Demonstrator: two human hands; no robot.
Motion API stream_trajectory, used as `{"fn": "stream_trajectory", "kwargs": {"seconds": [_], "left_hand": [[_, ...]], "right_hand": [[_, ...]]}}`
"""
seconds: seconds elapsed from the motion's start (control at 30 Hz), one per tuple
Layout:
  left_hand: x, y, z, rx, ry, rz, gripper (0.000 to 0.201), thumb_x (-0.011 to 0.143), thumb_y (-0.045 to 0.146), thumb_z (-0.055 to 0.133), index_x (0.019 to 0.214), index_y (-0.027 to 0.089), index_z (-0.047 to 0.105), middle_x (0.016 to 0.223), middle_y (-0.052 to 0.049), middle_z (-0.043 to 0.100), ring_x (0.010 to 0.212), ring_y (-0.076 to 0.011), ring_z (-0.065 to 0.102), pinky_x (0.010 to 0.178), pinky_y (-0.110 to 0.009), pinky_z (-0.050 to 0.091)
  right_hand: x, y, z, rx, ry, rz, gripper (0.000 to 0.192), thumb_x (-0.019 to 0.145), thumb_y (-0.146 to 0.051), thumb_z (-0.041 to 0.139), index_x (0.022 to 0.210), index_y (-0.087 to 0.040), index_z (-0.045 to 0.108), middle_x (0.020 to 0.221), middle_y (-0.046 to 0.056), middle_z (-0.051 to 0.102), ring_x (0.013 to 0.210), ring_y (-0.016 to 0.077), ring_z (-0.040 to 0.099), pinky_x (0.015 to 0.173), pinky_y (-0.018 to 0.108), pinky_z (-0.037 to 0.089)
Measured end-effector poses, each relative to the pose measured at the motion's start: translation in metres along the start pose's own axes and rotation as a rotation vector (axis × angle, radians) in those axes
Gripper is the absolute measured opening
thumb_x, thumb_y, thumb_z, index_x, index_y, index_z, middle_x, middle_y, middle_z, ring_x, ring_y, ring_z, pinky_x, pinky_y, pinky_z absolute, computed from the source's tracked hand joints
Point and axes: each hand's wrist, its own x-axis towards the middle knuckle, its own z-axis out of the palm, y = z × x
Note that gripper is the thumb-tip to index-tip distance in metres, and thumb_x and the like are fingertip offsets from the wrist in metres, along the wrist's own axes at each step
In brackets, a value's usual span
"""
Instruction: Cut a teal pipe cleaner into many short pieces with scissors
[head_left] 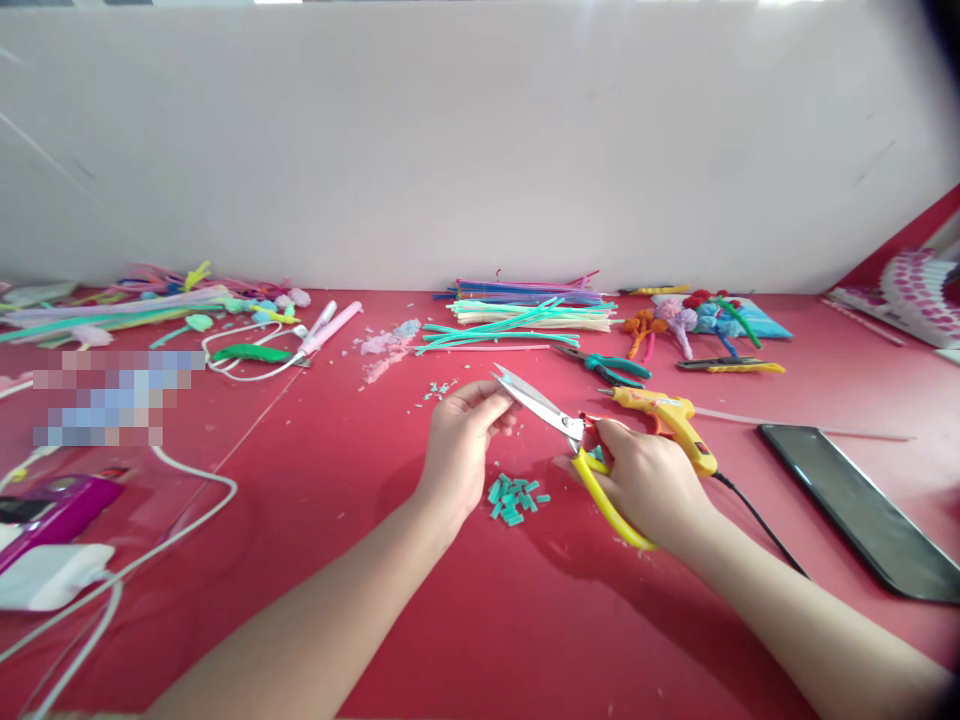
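Observation:
My right hand (645, 475) grips a pair of scissors (536, 405) by the yellow handles, with the blades pointing up and left and slightly parted. My left hand (469, 430) is closed in a pinch at the blade tips. A bit of teal pipe cleaner (505, 379) shows between its fingertips and the blades; the rest of it is hidden. Below, between both hands, lies a small heap of short teal pipe cleaner pieces (514, 498) on the red table (480, 630).
Bundles of pipe cleaners (525, 318) lie at the back. Teal pliers (611, 365), a yellow glue gun (667, 410) and a phone (862, 510) sit to the right, near finished fuzzy flowers (679, 318). White cables (217, 480), a pink hair-straightener-like tool (330, 330) and a green cutter (251, 354) are left.

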Motion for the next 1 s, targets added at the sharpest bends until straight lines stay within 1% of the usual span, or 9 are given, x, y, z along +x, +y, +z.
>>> {"fn": "stream_trajectory", "kwargs": {"seconds": [0.17, 0.33, 0.47, 0.77, 0.87, 1.0], "left_hand": [[0.0007, -0.0006, -0.0003, -0.002, -0.007, 0.004, 0.007, 0.067, 0.017, 0.060, 0.071, 0.012, 0.063, 0.060, 0.000, 0.058, 0.053, -0.0059, 0.049, 0.051, -0.018, 0.038], [0.0013, -0.0013, -0.0008, -0.008, -0.020, 0.006, 0.007, 0.068, 0.016, 0.060, 0.073, 0.012, 0.063, 0.063, 0.000, 0.059, 0.054, -0.0056, 0.049, 0.052, -0.018, 0.039], [0.0011, -0.0007, -0.0013, 0.003, -0.025, 0.013, 0.006, 0.068, 0.016, 0.059, 0.072, 0.012, 0.062, 0.061, 0.000, 0.058, 0.053, -0.0058, 0.049, 0.052, -0.018, 0.038], [0.0042, 0.0006, -0.0019, 0.064, -0.027, 0.029, 0.007, 0.068, 0.018, 0.060, 0.071, 0.012, 0.061, 0.059, 0.001, 0.055, 0.053, -0.0063, 0.047, 0.051, -0.018, 0.038], [0.0033, 0.0003, -0.0016, 0.105, -0.028, 0.036, 0.008, 0.068, 0.020, 0.061, 0.069, 0.012, 0.060, 0.059, 0.001, 0.054, 0.054, -0.0063, 0.047, 0.052, -0.019, 0.038], [0.0011, -0.0009, -0.0016, 0.193, -0.050, 0.007, 0.012, 0.068, 0.025, 0.061, 0.072, 0.013, 0.058, 0.063, 0.000, 0.056, 0.054, -0.0062, 0.047, 0.053, -0.018, 0.038]], "right_hand": [[0.0004, 0.0006, 0.0013, -0.007, 0.005, -0.002, 0.036, 0.075, -0.055, 0.036, 0.067, -0.021, 0.042, 0.049, -0.001, 0.052, 0.044, 0.0140, 0.049, 0.043, 0.023, 0.017], [0.0010, 0.0015, 0.0014, -0.007, -0.004, 0.001, 0.035, 0.075, -0.055, 0.036, 0.067, -0.021, 0.043, 0.047, -0.001, 0.051, 0.044, 0.0142, 0.048, 0.044, 0.023, 0.018], [0.0013, 0.0020, -0.0003, -0.025, 0.006, 0.014, 0.036, 0.074, -0.055, 0.037, 0.065, -0.021, 0.042, 0.046, 0.000, 0.050, 0.042, 0.0136, 0.046, 0.043, 0.023, 0.017], [0.0041, 0.0067, -0.0021, -0.027, 0.019, 0.041, 0.035, 0.070, -0.055, 0.043, 0.061, -0.021, 0.042, 0.043, -0.001, 0.046, 0.040, 0.0114, 0.038, 0.042, 0.023, 0.015], [0.0053, 0.0086, -0.0017, 0.019, 0.004, 0.048, 0.035, 0.071, -0.054, 0.042, 0.060, -0.021, 0.042, 0.045, -0.001, 0.047, 0.041, 0.0116, 0.040, 0.043, 0.024, 0.017], [0.0075, 0.0088, -0.0003, 0.073, -0.046, 0.079, 0.034, 0.071, -0.055, 0.042, 0.065, -0.022, 0.046, 0.049, -0.001, 0.052, 0.045, 0.0129, 0.044, 0.044, 0.024, 0.019]]}}
